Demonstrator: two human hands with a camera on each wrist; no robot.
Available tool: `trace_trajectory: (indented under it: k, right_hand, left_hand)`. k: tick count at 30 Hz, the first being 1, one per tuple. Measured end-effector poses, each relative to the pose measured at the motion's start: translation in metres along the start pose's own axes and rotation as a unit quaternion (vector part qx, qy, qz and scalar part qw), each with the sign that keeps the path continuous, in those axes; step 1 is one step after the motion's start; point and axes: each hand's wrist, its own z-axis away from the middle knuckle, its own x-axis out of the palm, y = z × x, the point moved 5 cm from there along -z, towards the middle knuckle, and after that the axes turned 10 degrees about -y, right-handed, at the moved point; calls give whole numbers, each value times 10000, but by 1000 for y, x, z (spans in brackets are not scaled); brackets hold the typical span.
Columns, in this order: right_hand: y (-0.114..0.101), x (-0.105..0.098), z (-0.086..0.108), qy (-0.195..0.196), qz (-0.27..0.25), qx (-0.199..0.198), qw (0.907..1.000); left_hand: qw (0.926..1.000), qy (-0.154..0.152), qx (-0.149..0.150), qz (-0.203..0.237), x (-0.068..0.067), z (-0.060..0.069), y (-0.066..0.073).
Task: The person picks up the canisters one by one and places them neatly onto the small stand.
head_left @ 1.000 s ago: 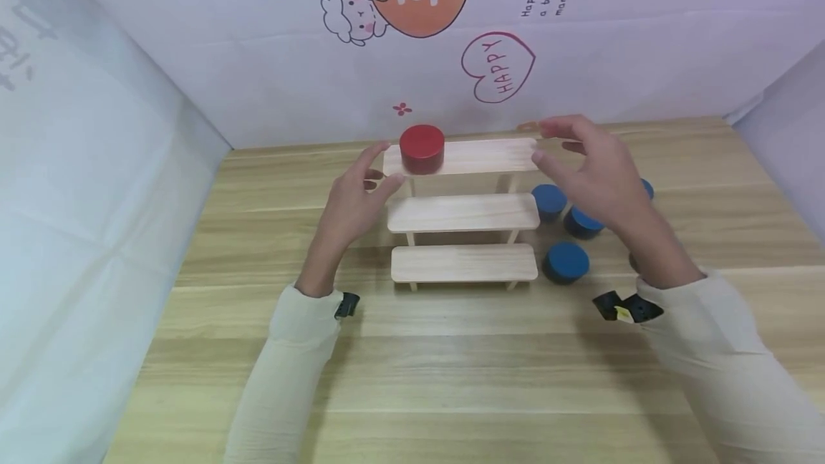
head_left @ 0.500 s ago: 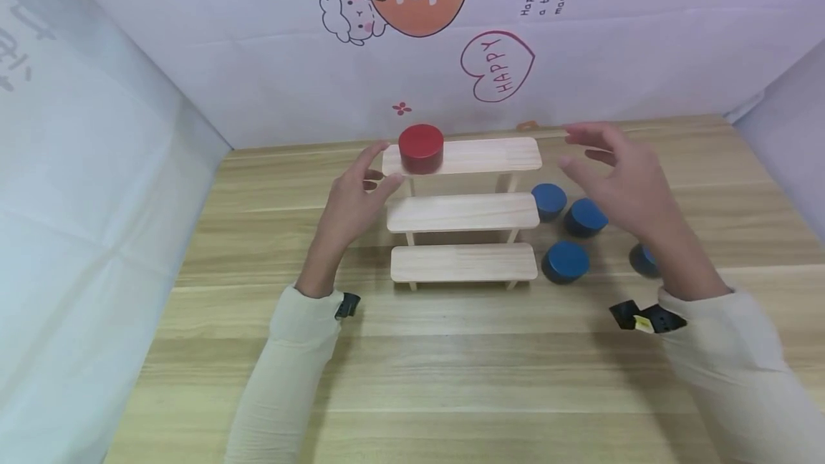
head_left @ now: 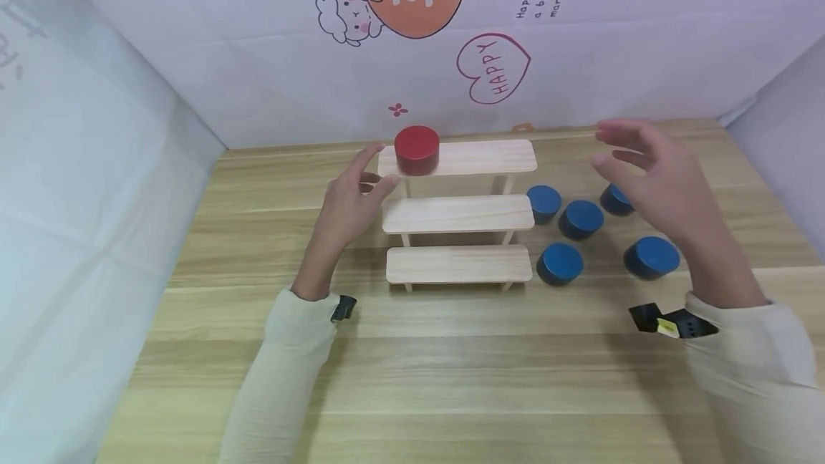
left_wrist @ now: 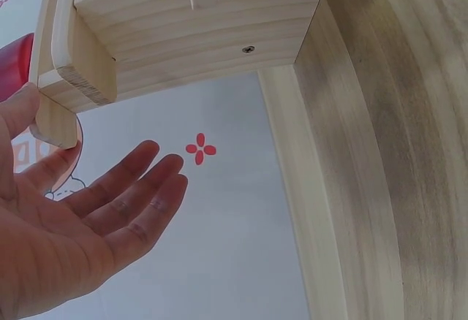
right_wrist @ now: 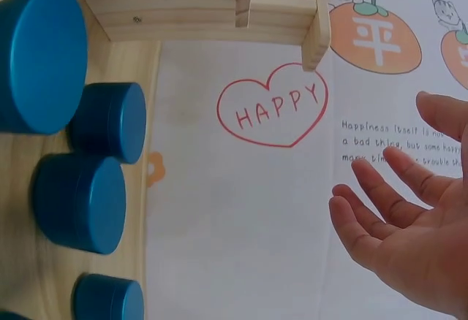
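Note:
A three-tier wooden display stand [head_left: 457, 213] stands on the table, with a red round lidded tin [head_left: 417, 151] at the left of its top shelf. My left hand [head_left: 351, 206] grips the left end of that shelf. In the left wrist view, the thumb lies at one edge beside the tin and the index finger at the other; the other fingers [left_wrist: 139, 210] extend loosely below. To the right of the stand, my right hand [head_left: 667, 181] hovers with loosely bent fingers, holding nothing. Several blue round tins [head_left: 581, 219] stand beneath and near it.
Behind the stand hangs a white printed cloth [head_left: 258, 70], and another white cloth [head_left: 97, 220] closes off the left side. The wooden table [head_left: 451, 378] extends in front. One blue tin [head_left: 559, 263] stands close to the bottom shelf's right end.
My right hand has moved rightward, away from the top shelf's right end, uncovering more of the blue tins. The left hand stays at the stand's left end.

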Motion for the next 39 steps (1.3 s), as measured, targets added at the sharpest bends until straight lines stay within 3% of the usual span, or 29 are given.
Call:
trace_trajectory:
  k: [26,39]
  right_hand:
    - [61,-19,22,-230,-80,3,9997]
    - [98,-28,37,-233,222,284,9991]
  left_hand:
    - [9999,50,-37,145,1,-1,1]
    - [9998,57,-122,138,1,0,0]
